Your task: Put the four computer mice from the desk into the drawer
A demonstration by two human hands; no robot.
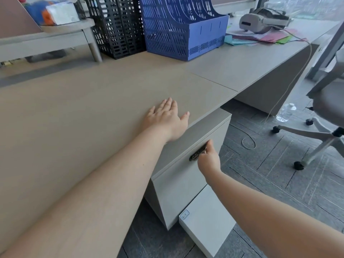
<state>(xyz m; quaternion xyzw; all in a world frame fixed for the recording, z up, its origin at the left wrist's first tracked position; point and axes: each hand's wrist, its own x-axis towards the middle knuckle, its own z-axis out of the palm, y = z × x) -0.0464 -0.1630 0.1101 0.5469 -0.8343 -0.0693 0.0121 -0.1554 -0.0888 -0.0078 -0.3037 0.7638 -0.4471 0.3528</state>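
My left hand [168,118] lies flat and open on the beige desk top [93,112], near its right edge. My right hand [209,159] is below the desk edge, fingers closed on the metal handle [198,153] of the grey drawer [178,175]. The drawer front sits flush with the cabinet and its inside is hidden. No computer mouse shows on the desk in this view.
At the back stand a black mesh file rack [119,27] and a blue file rack [182,28]. Coloured papers [260,38] and a grey headset [262,21] lie far right. An office chair [323,112], a water bottle [285,112] and a cable [249,140] are on the floor.
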